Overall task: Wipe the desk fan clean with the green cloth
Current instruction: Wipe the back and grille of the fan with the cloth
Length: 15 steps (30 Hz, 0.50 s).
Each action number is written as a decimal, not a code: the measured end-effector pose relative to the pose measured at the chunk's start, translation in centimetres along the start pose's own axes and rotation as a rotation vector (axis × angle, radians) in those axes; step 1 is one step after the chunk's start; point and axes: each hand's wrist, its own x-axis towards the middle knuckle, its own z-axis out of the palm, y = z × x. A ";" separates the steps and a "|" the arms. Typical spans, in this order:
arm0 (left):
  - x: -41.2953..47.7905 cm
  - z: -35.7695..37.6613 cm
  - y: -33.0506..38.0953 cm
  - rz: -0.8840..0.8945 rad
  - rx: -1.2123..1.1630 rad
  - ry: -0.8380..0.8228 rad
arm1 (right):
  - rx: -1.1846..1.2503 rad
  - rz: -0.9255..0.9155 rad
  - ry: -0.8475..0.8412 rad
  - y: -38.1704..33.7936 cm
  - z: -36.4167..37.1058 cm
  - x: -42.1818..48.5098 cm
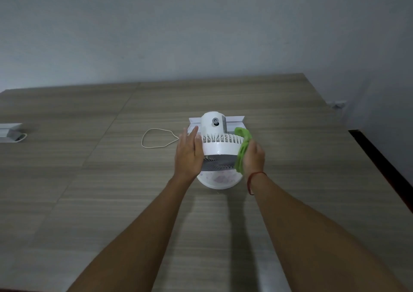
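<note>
A small white desk fan (220, 145) stands on the wooden table (111, 180), its dark front grille facing me and its round base below. My left hand (188, 154) lies flat against the fan's left side, fingers stretched out and together. My right hand (253, 157) presses the green cloth (242, 148) against the fan's right side; the cloth runs from the rear vents down to the front rim. A red string circles my right wrist.
A thin white cord (156, 137) loops on the table left of the fan. A white angled strip (234, 118) lies behind the fan. Another white piece (10, 132) sits at the far left edge. The table's right edge drops off by a dark gap (380, 157).
</note>
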 end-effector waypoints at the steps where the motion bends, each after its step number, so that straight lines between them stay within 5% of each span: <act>1: 0.0 -0.1 0.1 0.007 -0.004 0.005 | 0.073 0.065 0.007 0.3 -0.3 0.8; 7: -0.1 -0.4 0.1 0.065 -0.015 0.010 | 0.249 0.416 -0.140 4.9 -0.7 3.3; 11: 0.4 -0.5 0.3 0.067 -0.033 0.022 | 0.270 0.394 -0.243 4.3 -0.5 3.8; 15: 0.1 -0.9 1.3 0.008 -0.059 0.015 | 0.114 0.278 -0.098 1.8 -1.0 2.9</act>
